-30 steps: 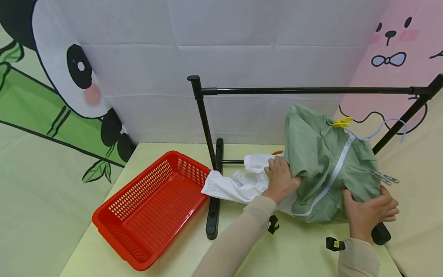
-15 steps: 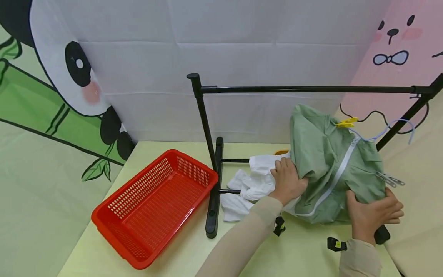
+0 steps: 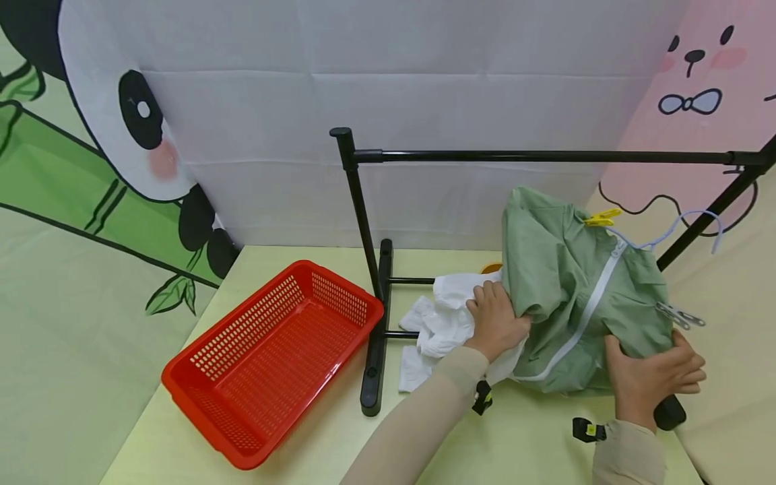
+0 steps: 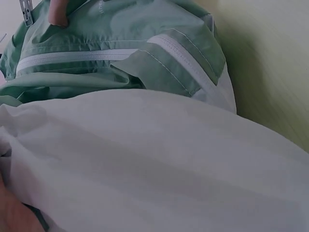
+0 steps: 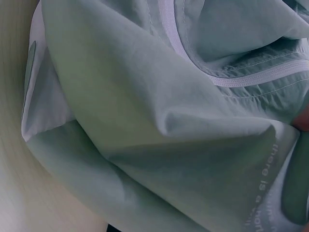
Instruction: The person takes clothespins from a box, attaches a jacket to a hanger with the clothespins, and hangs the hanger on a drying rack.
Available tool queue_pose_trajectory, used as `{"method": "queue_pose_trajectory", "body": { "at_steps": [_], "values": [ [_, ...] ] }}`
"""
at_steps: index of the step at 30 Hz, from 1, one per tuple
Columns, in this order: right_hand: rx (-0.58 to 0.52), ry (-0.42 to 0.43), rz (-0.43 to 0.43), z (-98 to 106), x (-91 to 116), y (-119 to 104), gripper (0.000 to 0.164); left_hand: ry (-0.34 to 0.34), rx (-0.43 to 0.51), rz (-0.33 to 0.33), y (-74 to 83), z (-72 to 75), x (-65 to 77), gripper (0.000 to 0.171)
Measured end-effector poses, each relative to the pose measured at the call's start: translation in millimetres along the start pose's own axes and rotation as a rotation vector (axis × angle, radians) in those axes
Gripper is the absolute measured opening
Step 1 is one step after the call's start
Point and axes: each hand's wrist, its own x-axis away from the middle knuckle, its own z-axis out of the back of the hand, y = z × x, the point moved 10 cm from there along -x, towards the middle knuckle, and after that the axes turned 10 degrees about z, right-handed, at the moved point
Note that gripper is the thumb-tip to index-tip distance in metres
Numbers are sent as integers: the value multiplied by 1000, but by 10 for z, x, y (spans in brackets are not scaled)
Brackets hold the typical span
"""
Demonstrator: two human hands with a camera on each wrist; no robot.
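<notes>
A green zip jacket [image 3: 564, 296] with a white zip and white fabric [image 3: 451, 323] bunched at its left lies over the lower part of the black rack. My left hand [image 3: 498, 322] grips its left side, where white and green fabric meet; in the left wrist view that hand [image 4: 17, 210] shows only at the lower left corner. With the thumb in front, my right hand [image 3: 655, 374] holds the jacket's lower right edge, fingers partly hidden. A yellow clothespin [image 3: 602, 217] and a metal clip [image 3: 679, 314] are on the jacket. Lettering shows inside in the right wrist view.
A red plastic basket [image 3: 273, 364] stands left of the black rack [image 3: 545, 156], close to its left foot. A light purple hanger hook [image 3: 691, 219] sticks out by the right post. Behind the fabric, an orange object [image 3: 492, 267] partly shows. A white backdrop rises behind the table.
The white fabric has been drawn right, away from the basket's edge, and now lies bunched beside my left hand. Both hands keep their hold on the jacket, shifting only slightly.
</notes>
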Motion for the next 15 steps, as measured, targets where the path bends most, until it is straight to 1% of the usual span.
{"method": "queue_pose_trajectory", "body": {
  "at_steps": [5,8,12,15],
  "values": [
    [-14,15,-13,22,9,3,72,-2,12,11,-58,-10,9,40],
    [-23,26,-16,19,14,8,73,-19,12,24,-105,-39,6,43],
    [-23,38,-8,18,17,3,73,-48,-4,42,-182,-91,0,47],
    [-23,33,7,22,22,-11,75,-52,-31,49,-245,-116,-5,52]
  ]
}}
